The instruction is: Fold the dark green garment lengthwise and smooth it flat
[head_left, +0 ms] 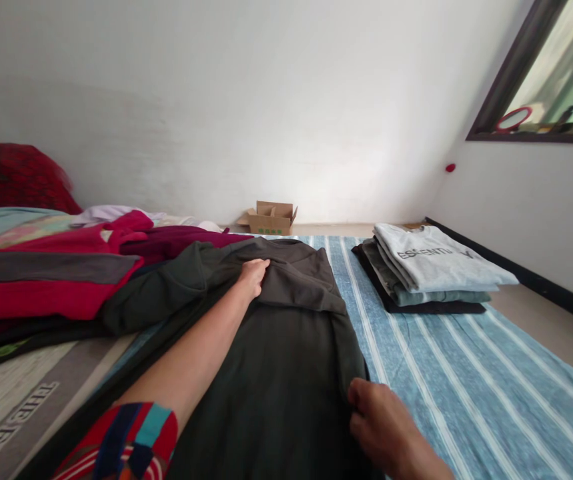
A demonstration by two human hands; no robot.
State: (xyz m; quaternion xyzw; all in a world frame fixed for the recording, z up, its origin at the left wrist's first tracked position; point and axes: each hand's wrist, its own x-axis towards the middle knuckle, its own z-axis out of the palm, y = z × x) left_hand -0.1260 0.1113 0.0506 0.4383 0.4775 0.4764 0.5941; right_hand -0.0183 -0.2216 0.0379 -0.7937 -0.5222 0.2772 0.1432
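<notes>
A dark grey-green garment [291, 373] lies spread on the bed in front of me, its kind not fully clear, with a sleeve-like part reaching left. Across its far end is a folded-over browner section. My left hand [255, 275] is closed on the cloth at that fold, the arm stretched over the garment. Nearer to me, my right hand [381, 417] pinches the garment's right edge. The lower end runs out of view.
Folded clothes [431, 260] are stacked at right on the blue striped sheet [416, 373]. Red and dark clothes [66, 280] lie heaped at left, near a red patterned bundle [11, 177]. An open cardboard box [271, 220] stands by the wall. A window [556, 73] is at upper right.
</notes>
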